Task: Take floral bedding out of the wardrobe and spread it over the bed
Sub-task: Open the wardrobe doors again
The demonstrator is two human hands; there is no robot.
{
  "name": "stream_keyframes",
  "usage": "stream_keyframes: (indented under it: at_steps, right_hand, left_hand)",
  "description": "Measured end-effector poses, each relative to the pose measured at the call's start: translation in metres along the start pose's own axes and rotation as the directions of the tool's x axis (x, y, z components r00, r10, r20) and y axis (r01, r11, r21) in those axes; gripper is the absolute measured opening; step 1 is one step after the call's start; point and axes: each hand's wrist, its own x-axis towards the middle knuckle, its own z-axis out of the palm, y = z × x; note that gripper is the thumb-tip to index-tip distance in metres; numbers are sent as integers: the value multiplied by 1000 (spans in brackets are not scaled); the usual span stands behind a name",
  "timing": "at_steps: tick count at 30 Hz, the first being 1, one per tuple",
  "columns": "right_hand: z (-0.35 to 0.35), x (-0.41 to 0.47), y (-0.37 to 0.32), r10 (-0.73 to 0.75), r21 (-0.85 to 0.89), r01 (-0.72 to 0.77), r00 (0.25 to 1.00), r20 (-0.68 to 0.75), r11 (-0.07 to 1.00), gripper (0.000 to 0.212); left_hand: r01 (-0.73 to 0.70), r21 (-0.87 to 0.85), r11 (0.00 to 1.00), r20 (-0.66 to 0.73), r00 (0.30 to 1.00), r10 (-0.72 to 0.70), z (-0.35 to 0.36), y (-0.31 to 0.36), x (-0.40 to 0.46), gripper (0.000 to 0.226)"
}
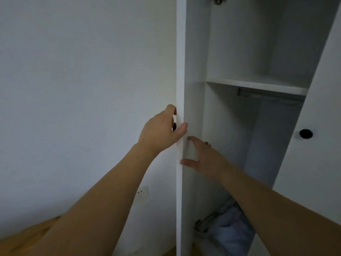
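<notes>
Bedding sits low in the wardrobe, at 5 o'clock. It looks soft and floppy; scoop it underneath. Left hand grips the door; right hand rests flat, fingers spread.

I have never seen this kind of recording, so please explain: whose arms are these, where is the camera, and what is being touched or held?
There is no machine here. The camera is worn on a person's head and looks forward and down, so the two bare arms are that person's own.

The left hand grips the edge of the open left wardrobe door, fingers on its outer face by a dark knob, thumb round the edge. The right hand lies flat and open against the door's inner face. Neither hand holds anything loose.

Inside the wardrobe you see a white shelf with a hanging rail under it, both bare in view. At the bottom lies pale bluish folded fabric, probably the bedding; its pattern is too dim to tell. The right door, with a black knob, is also open.
</notes>
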Motion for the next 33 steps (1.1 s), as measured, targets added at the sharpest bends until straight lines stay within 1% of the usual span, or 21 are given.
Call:
stream_keyframes:
  at_steps: [2,3,6,8,11,15,17,20,24,25,27,29,30,31,33]
  right_hand:
    - [13,17,-11,-82,-49,80,996,-45,996,91]
    - [17,26,-15,-125,-96,119,991,-53,988,91]
    - [26,55,-27,-209,-264,195,978,-27,945,90]
    - [27,76,-37,-208,-340,187,978,-28,922,91]
    - [28,106,-50,-154,-345,138,988,-17,928,94]
    - [37,138,-63,-100,-357,128,990,96,925,93]
    - [49,150,-69,-86,-358,122,990,113,926,92]
    - [60,156,-75,-76,-341,97,994,76,935,90]
    - [51,148,-66,-90,-363,111,993,75,925,83]
    - [43,144,-61,-83,-380,104,994,72,919,80]
    - [19,130,-49,-54,-422,65,998,38,904,75]
    - [-13,112,-31,-24,-489,10,999,-24,872,70]
    - [-30,105,-24,-13,-522,-19,998,-58,852,69]
    - [-48,96,-17,4,-564,-58,995,-95,824,67]
    - [-85,74,-3,56,-629,-150,984,-168,763,66]
  left_hand:
    - [32,5,999,-62,998,-32,-4,-20,-6,28]
    - [71,-13,997,-97,993,-72,-4,-28,-9,27]
    - [201,-67,977,-163,964,-210,-7,-57,-8,23]
    - [271,-84,959,-175,943,-282,-10,-78,-2,21]
    - [367,-140,920,-190,902,-389,-13,-110,12,18]
    - [424,-201,883,-211,861,-462,-8,-141,26,12]
    - [427,-228,875,-216,854,-473,-5,-154,33,11]
    - [437,-241,867,-219,845,-487,-5,-164,38,12]
    - [438,-254,862,-251,831,-496,0,-161,34,16]
    - [445,-266,855,-268,818,-509,3,-157,30,20]
    - [436,-248,865,-342,796,-499,9,-144,21,38]
    - [351,-159,923,-430,816,-385,17,-123,17,50]
    - [302,-106,947,-437,842,-317,20,-114,16,52]
    - [249,-72,966,-414,874,-256,25,-103,18,52]
    - [169,-83,982,-337,923,-188,38,-77,25,53]
